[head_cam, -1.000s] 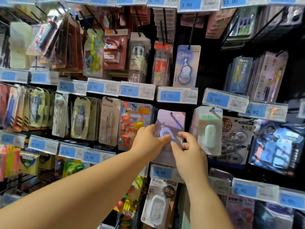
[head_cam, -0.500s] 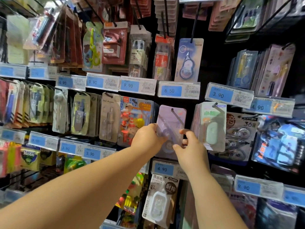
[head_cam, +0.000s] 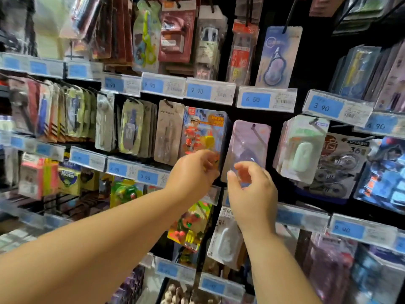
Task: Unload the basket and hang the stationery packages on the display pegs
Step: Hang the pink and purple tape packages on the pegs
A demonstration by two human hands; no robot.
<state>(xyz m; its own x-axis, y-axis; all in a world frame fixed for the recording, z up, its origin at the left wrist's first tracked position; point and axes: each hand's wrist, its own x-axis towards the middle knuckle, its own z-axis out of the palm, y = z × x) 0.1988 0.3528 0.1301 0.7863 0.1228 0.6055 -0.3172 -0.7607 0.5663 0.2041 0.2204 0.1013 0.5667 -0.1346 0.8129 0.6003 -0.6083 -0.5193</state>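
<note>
- The pale lilac blister-card package (head_cam: 249, 143) hangs by its top hole on a thin black wire display peg (head_cam: 254, 128). It is in the middle row, between an orange-and-blue carded toy-figure package (head_cam: 203, 130) and a mint-and-white blister package (head_cam: 302, 148). It tilts a little, so it may sit near the peg's tip and could slide off if nudged.
- The right hand (head_cam: 252, 191) hovers just in front of the card's lower part, fingers loosely curled, thumb and forefinger apart, holding nothing. A brush from it could swing the card forward.
- The left hand (head_cam: 194, 172) sits by the card's lower left corner with fingers curled in. It may catch the toy-figure package beside it and drag that along its own peg.
- Whether the left hand pinches either card cannot be told, as its fingertips are turned away and blurred.
- The card itself hides how far along the peg it sits.
- The basket is out of view, so the stock left to hang is unknown.
- Print on the packages and on most blue-and-white price labels (head_cam: 266, 99) is smeared.
</note>
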